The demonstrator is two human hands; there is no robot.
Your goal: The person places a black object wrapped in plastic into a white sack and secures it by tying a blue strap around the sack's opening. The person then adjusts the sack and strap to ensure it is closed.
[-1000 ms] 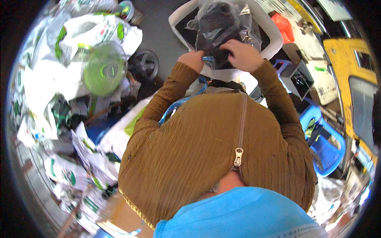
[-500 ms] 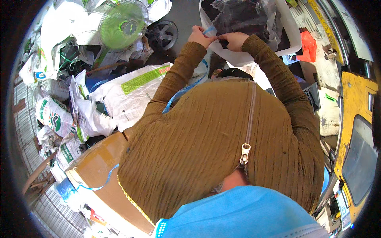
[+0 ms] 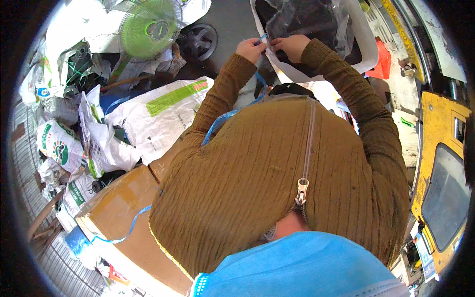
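A large white sack (image 3: 368, 39) stands wide open at the far side, with dark contents and crumpled clear plastic (image 3: 341, 29) inside. At its near left rim my left hand (image 3: 251, 50) pinches a thin blue plastic strap (image 3: 221, 119). My right hand (image 3: 294, 48) is closed at the same rim, its fingertips pinching the sack's edge a little right of the left fingers. From the hands the strap trails down past my left forearm. Part of it is hidden behind my body, and a blue length also lies over the cardboard box.
A green fan (image 3: 151, 32) and a black wheel (image 3: 200, 42) lie at the far left. Packed white bags (image 3: 158, 123) fill the left side, beside a cardboard box (image 3: 128, 208). To the right are a red plastic piece (image 3: 380, 62) and a yellow metal frame (image 3: 430, 119).
My hands have drawn slightly apart at the sack's rim, the left shifting a little down. The view has shifted slightly.
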